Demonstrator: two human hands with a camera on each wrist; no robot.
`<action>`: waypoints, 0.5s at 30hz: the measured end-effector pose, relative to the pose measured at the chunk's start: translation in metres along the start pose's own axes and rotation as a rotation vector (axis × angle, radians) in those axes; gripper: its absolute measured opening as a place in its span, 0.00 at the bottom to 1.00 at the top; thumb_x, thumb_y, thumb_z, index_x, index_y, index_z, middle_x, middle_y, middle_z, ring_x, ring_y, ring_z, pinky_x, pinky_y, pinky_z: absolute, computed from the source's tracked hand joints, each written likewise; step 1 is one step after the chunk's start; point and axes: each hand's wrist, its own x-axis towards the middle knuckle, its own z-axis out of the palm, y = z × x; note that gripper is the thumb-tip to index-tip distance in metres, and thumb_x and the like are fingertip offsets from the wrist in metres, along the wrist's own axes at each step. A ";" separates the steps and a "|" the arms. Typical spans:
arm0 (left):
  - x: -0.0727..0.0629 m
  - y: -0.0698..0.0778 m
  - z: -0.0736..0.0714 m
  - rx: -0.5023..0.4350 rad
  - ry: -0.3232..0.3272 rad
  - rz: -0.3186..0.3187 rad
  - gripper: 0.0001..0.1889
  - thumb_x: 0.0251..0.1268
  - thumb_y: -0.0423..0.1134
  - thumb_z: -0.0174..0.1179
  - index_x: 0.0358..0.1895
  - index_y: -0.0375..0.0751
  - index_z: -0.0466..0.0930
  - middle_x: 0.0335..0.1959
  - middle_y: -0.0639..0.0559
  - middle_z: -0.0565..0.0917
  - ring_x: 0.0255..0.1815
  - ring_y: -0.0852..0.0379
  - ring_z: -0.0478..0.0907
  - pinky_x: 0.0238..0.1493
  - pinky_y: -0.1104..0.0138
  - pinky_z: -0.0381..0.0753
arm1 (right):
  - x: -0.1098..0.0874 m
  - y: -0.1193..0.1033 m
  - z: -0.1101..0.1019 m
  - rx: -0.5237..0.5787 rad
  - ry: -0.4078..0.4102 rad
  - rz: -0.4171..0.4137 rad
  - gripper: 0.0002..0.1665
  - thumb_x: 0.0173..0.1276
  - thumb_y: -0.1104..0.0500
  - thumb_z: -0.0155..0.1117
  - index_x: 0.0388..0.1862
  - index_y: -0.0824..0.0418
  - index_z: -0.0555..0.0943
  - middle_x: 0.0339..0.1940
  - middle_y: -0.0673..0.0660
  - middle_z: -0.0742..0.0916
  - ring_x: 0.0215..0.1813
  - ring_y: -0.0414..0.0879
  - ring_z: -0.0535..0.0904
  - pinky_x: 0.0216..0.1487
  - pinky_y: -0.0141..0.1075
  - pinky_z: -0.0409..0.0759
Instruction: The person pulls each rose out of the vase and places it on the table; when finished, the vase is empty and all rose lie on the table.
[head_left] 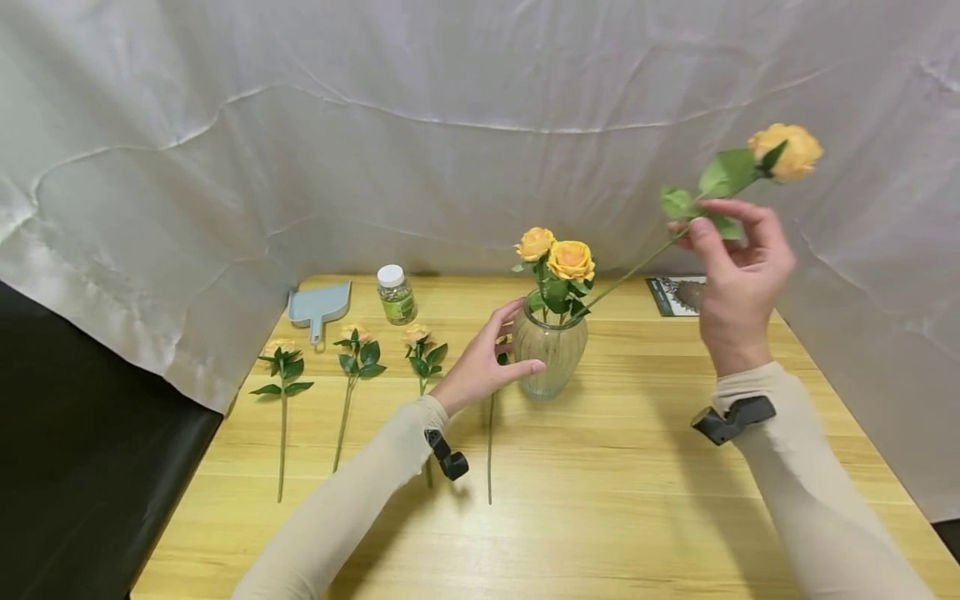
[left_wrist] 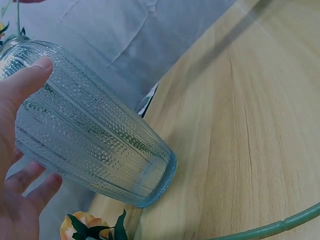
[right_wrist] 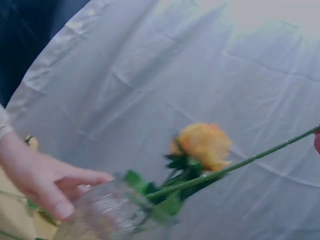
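A ribbed clear glass vase (head_left: 550,354) stands mid-table with two orange roses (head_left: 558,254) in it. My left hand (head_left: 517,337) curls round the vase's left side, thumb in front and fingers behind. In the left wrist view the thumb (left_wrist: 25,80) lies on the vase (left_wrist: 95,135). My right hand (head_left: 705,218) is raised at the right and pinches the stem of a third rose just below its leaves. Its bloom (head_left: 787,150) points up and right, and the stem's lower end (head_left: 600,298) slants into the vase mouth. The right wrist view shows that stem (right_wrist: 240,165) crossing a bloom (right_wrist: 205,142).
Three roses (head_left: 356,350) lie side by side on the wooden table (head_left: 615,500) left of the vase, and a further stem (head_left: 490,450) lies by my left forearm. Behind them are a blue scoop (head_left: 321,306) and a white-capped bottle (head_left: 395,294). A printed card (head_left: 678,296) lies at back right. White cloth (head_left: 450,125) hangs all around.
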 end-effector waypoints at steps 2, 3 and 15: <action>-0.001 0.002 0.000 -0.009 0.005 -0.002 0.52 0.68 0.48 0.78 0.86 0.78 0.52 0.87 0.52 0.62 0.82 0.44 0.69 0.81 0.47 0.74 | 0.009 -0.006 -0.001 0.085 0.081 0.004 0.15 0.64 0.83 0.72 0.49 0.82 0.82 0.46 0.70 0.86 0.34 0.57 0.89 0.41 0.42 0.94; 0.000 0.003 0.001 -0.017 0.008 -0.002 0.52 0.68 0.46 0.78 0.87 0.75 0.53 0.87 0.51 0.62 0.82 0.43 0.68 0.82 0.46 0.74 | 0.013 -0.009 -0.002 0.130 0.118 0.009 0.16 0.63 0.85 0.71 0.49 0.83 0.81 0.46 0.71 0.85 0.33 0.58 0.88 0.40 0.43 0.94; 0.002 -0.005 0.001 -0.026 0.002 0.025 0.51 0.67 0.51 0.79 0.85 0.80 0.53 0.86 0.55 0.64 0.81 0.44 0.69 0.81 0.44 0.74 | 0.004 0.003 -0.084 -0.127 -0.085 0.336 0.23 0.72 0.75 0.72 0.64 0.73 0.80 0.54 0.63 0.88 0.41 0.49 0.91 0.40 0.37 0.94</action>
